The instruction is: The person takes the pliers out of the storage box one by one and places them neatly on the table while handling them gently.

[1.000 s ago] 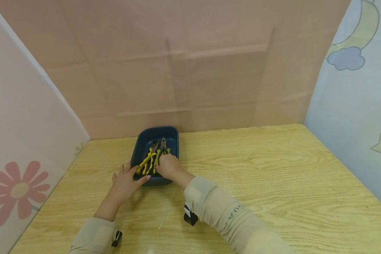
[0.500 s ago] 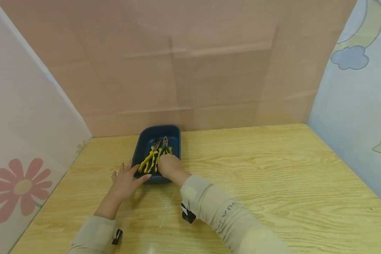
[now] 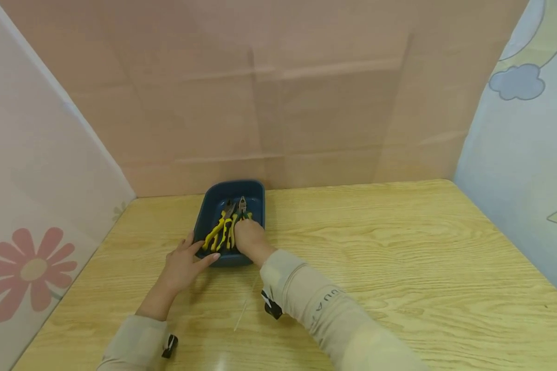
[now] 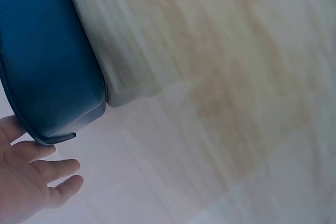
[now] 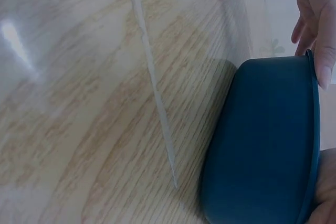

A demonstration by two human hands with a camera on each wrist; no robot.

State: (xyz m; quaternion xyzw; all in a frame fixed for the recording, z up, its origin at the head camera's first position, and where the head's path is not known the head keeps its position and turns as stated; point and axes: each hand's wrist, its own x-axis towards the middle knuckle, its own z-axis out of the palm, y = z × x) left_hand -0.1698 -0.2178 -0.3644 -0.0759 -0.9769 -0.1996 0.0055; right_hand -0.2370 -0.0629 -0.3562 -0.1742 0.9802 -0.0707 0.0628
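Note:
A dark blue bin (image 3: pixel 207 219) stands at the back of the table and holds several pliers with yellow-and-black handles (image 3: pixel 212 237). My left hand (image 3: pixel 182 265) rests on its near left corner, thumb along the front rim and fingers spread by the side. In the left wrist view, the outer fingers (image 4: pixel 58 169) are loose and clear of the bin's wall (image 4: pixel 52 56). My right hand (image 3: pixel 251 239) reaches into the bin's right side and grips the handles of green-and-yellow pliers (image 3: pixel 242 205), whose metal head points to the back. The right fingertips are hidden.
The wood-grain table (image 3: pixel 376 257) extends to the right. A pale thin strip or scratch (image 3: pixel 240 315) lies in front of the bin. A pinkish sheet (image 3: pixel 325 103) hangs close behind it, with printed walls at both sides.
My right hand has shifted slightly rightward inside the bin, baring more of the yellow handles beside it. The left hand keeps its place on the rim. The head view has moved a little.

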